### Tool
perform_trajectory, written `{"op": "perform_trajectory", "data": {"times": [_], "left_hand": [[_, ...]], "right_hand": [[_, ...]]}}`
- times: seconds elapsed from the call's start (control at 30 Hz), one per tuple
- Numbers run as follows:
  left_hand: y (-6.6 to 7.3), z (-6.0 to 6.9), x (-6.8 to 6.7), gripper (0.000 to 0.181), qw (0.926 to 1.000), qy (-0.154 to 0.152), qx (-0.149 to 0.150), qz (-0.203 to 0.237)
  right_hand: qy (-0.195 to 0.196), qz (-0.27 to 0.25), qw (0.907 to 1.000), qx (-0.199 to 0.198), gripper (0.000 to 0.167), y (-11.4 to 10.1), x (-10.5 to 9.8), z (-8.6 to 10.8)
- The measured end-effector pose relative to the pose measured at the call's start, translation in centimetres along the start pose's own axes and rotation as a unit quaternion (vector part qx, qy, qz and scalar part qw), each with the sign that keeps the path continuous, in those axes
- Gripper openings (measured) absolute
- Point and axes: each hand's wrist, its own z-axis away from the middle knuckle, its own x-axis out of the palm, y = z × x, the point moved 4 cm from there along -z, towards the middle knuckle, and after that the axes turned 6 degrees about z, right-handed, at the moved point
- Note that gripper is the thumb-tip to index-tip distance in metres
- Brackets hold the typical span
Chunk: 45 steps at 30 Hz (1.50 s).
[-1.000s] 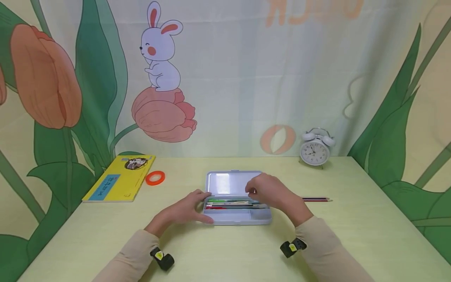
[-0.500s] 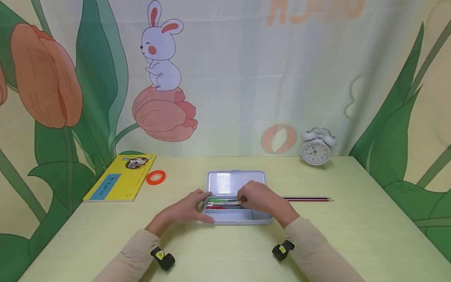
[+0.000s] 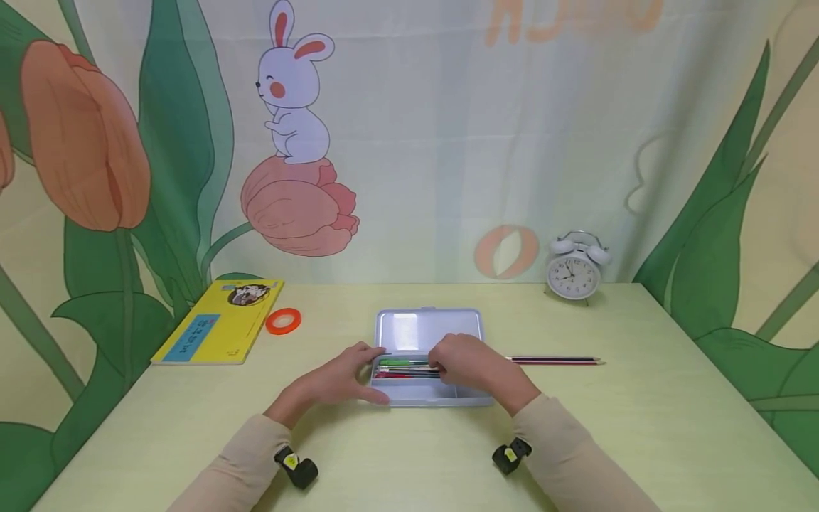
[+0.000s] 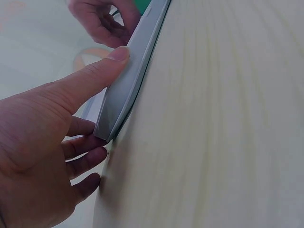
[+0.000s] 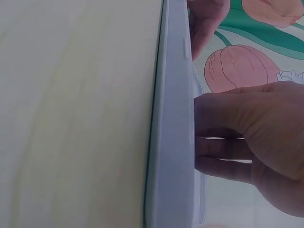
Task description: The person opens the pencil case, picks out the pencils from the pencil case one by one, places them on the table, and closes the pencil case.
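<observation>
A pale blue pencil case (image 3: pixel 412 393) lies with its lid (image 3: pixel 404 331) folded back on the table. Several pens and pencils (image 3: pixel 403 363), some green, white and red, fill its long compartment. My left hand (image 3: pixel 343 373) holds the case's left end, thumb at the front wall and fingers around the corner and back. My right hand (image 3: pixel 470 366) reaches down into the compartment over the pens, fingers bent. Its fingertips are hidden behind the case wall in the right wrist view, so whether they pinch a pen is not visible.
Two dark striped pencils (image 3: pixel 557 360) lie on the table right of the case. A white alarm clock (image 3: pixel 574 268) stands at the back right. Left of the case are an orange ring (image 3: pixel 283 321), like a tape roll, and a yellow book (image 3: pixel 220 323).
My right hand has come down and left from above the case into the pen compartment, and the pens beneath it have shifted slightly. My left hand stays where it was.
</observation>
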Motion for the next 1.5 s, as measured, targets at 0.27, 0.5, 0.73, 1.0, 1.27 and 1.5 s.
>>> {"op": "perform_trajectory", "data": {"times": [0.27,0.5,0.73,1.0,1.27,1.5], "left_hand": [[0.1,0.0,0.0,0.097,1.0,-0.001,0.0,-0.008],[0.1,-0.1,0.0,0.097,1.0,0.0,-0.001,-0.006],[0.0,-0.2,0.1,0.096,1.0,0.001,0.0,-0.004],[0.1,-0.1,0.1,0.096,1.0,-0.001,-0.003,-0.005],[-0.1,-0.1,0.1,0.096,1.0,-0.002,0.002,-0.002],[-0.1,-0.1,0.0,0.096,1.0,-0.003,-0.003,-0.004]], "right_hand": [[-0.004,0.007,1.0,-0.004,0.011,0.2,0.4,-0.2],[0.009,0.007,0.9998,-0.017,0.032,0.1,0.3,0.1],[0.003,-0.009,1.0,-0.003,0.043,0.4,0.2,0.4],[-0.002,-0.016,0.9998,0.009,0.052,0.7,-0.1,0.5],[-0.012,-0.038,0.9991,0.014,0.052,0.6,-0.3,0.5],[0.009,-0.06,0.9981,-0.009,0.063,0.6,-0.7,0.6]]}}
